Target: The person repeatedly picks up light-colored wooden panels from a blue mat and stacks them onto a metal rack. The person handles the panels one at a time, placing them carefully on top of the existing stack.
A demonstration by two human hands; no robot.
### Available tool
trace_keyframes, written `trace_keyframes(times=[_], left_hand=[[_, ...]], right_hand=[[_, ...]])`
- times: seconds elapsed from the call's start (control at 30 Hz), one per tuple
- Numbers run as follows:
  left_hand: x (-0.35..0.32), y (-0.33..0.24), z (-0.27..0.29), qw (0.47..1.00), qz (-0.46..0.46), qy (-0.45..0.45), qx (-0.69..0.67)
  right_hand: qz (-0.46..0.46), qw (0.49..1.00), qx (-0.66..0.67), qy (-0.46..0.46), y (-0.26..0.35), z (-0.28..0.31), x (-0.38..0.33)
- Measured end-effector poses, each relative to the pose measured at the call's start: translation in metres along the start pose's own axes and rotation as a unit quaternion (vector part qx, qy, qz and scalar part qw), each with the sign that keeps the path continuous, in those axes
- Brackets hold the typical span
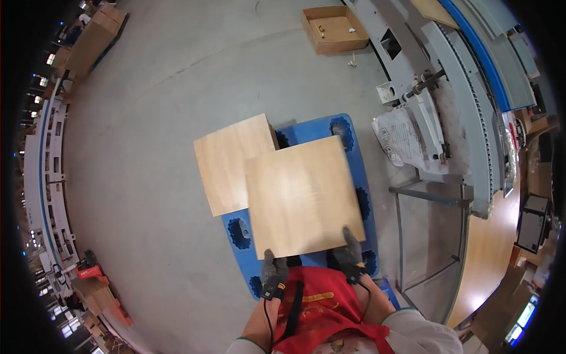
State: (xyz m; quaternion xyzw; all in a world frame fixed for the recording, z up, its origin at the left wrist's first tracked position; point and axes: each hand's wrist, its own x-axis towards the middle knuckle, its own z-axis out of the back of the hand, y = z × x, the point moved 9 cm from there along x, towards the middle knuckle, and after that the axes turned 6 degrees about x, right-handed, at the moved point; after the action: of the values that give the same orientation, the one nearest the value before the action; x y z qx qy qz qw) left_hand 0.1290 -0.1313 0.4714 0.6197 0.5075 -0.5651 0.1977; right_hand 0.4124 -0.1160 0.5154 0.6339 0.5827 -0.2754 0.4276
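A light wooden panel [303, 200] is held level in front of me by its near edge. My left hand [273, 272], in a dark grey glove, grips the panel's near left corner with the thumb on top. Toward the near right corner my right hand [350, 252], gloved the same way, grips the edge, its thumb also on the top face. The fingers below the panel are hidden. Beyond and to the left, another wooden panel or stack of panels [227, 165] rests on a blue plastic pallet [327, 127], partly covered by the held panel.
A long grey machine [460, 88] with a blue strip runs along the right. By it are a metal frame stand [430, 197], a white plastic sack [398, 133] and a wooden worktop [489, 253]. An open cardboard box [336, 41] sits on the floor at the far side.
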Motion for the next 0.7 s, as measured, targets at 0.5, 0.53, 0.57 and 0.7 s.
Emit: trace_keyframes(times=[0.5,0.53,0.57,0.7], left_hand=[[0.236,-0.186,0.037,0.964,-0.064,-0.14,0.218],[0.244,-0.194,0.03,0.958,-0.06,-0.149,0.24],[0.249,-0.197,0.022,0.961,-0.048,-0.147,0.23],[0.261,-0.206,0.013,0.965,-0.057,-0.164,0.194]], right_hand=[[0.027,0.991,-0.127,-0.033,-0.234,-0.06,0.197],[0.033,0.984,-0.172,-0.017,-0.234,-0.06,0.208],[0.04,0.976,-0.216,-0.001,-0.234,-0.059,0.217],[0.043,0.993,-0.107,-0.028,-0.243,-0.087,0.22]])
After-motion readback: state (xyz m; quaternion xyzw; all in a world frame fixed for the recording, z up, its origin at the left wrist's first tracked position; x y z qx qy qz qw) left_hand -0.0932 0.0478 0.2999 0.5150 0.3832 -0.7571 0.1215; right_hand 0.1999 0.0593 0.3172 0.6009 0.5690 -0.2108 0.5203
